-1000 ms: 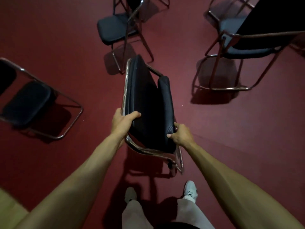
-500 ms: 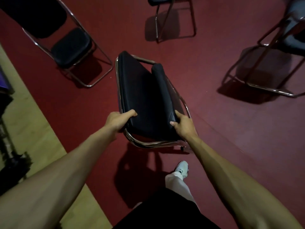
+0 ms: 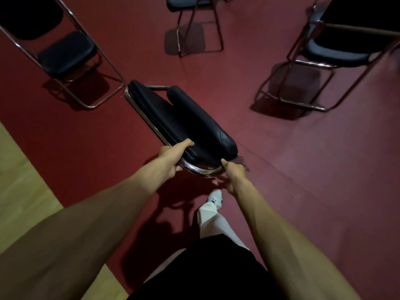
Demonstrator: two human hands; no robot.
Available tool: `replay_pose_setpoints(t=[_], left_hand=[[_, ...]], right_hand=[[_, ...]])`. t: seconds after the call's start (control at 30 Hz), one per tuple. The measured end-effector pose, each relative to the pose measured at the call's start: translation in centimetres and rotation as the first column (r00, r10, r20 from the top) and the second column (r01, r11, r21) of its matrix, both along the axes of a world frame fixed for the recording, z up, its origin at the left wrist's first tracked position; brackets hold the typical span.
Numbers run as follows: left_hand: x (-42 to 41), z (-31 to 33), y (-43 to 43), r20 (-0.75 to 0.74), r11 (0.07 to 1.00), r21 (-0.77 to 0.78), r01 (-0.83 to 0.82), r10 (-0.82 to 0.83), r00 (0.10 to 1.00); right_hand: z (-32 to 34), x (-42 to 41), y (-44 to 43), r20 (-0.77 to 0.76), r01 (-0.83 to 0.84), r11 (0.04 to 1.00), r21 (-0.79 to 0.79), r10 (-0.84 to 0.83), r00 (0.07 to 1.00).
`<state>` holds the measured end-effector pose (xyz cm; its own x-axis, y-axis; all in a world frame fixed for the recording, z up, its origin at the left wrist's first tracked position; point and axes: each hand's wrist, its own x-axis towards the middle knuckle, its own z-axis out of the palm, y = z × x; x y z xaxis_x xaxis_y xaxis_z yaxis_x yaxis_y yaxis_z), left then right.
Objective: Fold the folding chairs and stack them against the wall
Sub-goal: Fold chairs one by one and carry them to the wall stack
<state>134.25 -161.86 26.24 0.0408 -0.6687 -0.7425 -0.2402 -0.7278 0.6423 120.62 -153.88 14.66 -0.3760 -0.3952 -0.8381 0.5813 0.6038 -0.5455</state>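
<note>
the step in hand looks like the carry: the folded chair with black padded seat and back on a chrome tube frame is shut flat, pads pressed together, and held low in front of the person over the dark red floor, its far end pointing away and to the left. the left hand clamps the near left corner, thumb laid over the black pad, fingers curled under the tube. the right hand grips the near right bend of the tube, thumb against the pad's corner, fingers tucked underneath and mostly out of sight. 3 open folding chairs stand around it — the left chair, the top chair, the right chair. next, i judge, the chair must be walked to the wall and leaned there on edge, which calls for a firm 2-handed hold and a path that avoids the open frames. no wall shows, so where the stack goes can't be told — nor whether the chair's far end touches the floor. the top and right chairs are cut off at the picture's edge, and the light is dim.
</note>
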Motion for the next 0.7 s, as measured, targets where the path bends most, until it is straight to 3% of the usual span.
replay_pose_setpoints(t=[0.07,0.27,0.7], left_hand=[[0.1,0.3,3.1,0.004,1.0,-0.022,0.006,-0.006,1.0],[1.7,1.1,12.6,0.049,0.997,-0.06,0.045,-0.042,0.998],[-4.8,0.8,30.7,0.128,0.996,-0.075,-0.048,0.057,0.99]], right_hand=[[2.6,1.1,3.1,0.106,0.075,0.997,-0.034,-0.071,0.992],[4.4,3.1,13.8,0.381,0.092,0.995,-0.049,-0.067,0.922],[4.3,-3.4,30.3,0.332,-0.006,0.996,-0.087,0.035,0.943]])
